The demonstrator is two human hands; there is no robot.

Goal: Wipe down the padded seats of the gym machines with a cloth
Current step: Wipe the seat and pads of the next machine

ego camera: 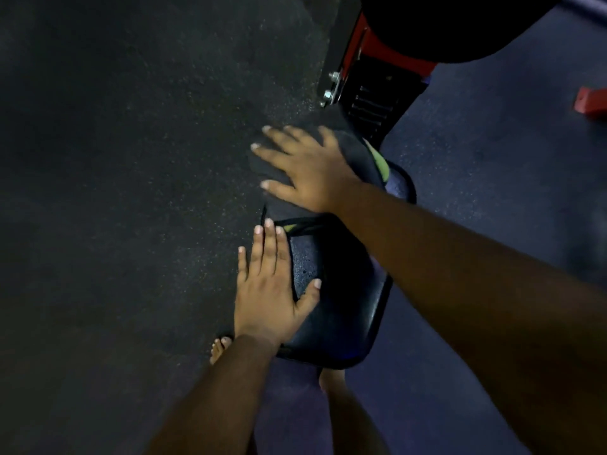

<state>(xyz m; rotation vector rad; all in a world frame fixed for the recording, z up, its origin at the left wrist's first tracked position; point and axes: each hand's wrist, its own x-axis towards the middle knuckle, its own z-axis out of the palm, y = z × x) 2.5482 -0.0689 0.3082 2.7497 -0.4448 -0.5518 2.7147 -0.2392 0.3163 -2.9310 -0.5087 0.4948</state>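
With my right hand point(307, 167) pressing flat on the cloth point(279, 165), left hand point(269, 290) spread on the seat point(341, 307), the cloth's overhanging edge might slip floorward.

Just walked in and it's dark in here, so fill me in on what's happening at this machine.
A person is wiping a gym machine's black padded seat. The right hand presses flat, fingers spread, on a dark cloth with a green patch, at the far end of the seat. The left hand rests flat on the seat's near left edge, as if steadying it. The red and black machine frame stands just beyond, on dark speckled flooring.
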